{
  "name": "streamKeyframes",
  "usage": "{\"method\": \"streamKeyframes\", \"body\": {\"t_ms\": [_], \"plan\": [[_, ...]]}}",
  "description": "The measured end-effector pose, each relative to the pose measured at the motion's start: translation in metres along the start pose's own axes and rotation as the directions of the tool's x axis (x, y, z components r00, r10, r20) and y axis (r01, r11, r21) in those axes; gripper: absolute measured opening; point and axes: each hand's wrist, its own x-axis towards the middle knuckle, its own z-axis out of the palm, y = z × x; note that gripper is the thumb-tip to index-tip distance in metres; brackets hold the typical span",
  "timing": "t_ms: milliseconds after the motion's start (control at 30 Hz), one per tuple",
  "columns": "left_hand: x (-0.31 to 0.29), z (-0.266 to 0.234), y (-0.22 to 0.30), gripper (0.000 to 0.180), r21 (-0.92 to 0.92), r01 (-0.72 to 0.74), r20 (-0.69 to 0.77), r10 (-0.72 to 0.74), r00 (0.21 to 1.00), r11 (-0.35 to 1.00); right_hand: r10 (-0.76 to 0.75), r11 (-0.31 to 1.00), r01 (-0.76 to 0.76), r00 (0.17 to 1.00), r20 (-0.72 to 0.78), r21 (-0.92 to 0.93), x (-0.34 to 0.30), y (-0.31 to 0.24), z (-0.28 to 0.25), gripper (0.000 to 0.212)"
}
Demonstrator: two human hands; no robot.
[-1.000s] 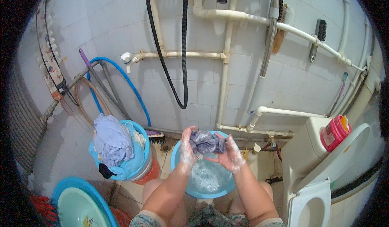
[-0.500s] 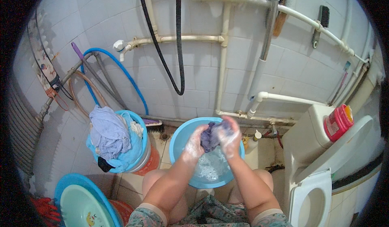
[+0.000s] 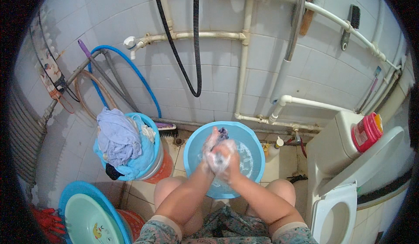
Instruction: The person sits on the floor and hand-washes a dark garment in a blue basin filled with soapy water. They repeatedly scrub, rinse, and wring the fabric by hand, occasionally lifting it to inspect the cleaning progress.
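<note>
Both of my hands press together over a light-blue basin [image 3: 257, 141] of soapy water, white with suds. Between them is a bunched dark purple cloth [image 3: 223, 134], mostly hidden, with one end poking out past the fingers. My left hand [image 3: 207, 153] lies on the cloth's left side, its fingers pointing up along it. My right hand [image 3: 227, 157] wraps over the cloth from the right, fingers curled and coated in foam. Below the hands, sudsy water [image 3: 245, 159] shows in the basin.
Left of the basin, a bucket [image 3: 156, 154] is heaped with lavender and blue laundry [image 3: 118, 135]. Nearer stand a green basin [image 3: 87, 218] and red gloves [image 3: 46, 222]. On the right are a toilet [image 3: 336, 209], a pump bottle [image 3: 274, 149] and a red tub [image 3: 365, 133].
My hands have come together; the right hand moved left and down over the cloth, which was stretched between them before. The view has shifted slightly.
</note>
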Motion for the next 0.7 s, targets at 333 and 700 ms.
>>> {"method": "streamKeyframes", "body": {"t_ms": [333,700], "plan": [[-0.024,0.090,0.005,0.029,0.465,-0.235,-0.196,0.358,0.913,0.854,0.809,0.351,-0.692,0.563,0.168,0.631,0.006,0.084,-0.016,0.027],[-0.023,0.077,0.010,0.037,0.258,0.001,-0.179,0.047,0.983,0.966,0.742,-0.010,-0.632,0.515,0.430,0.775,0.014,0.053,-0.034,0.033]]}}
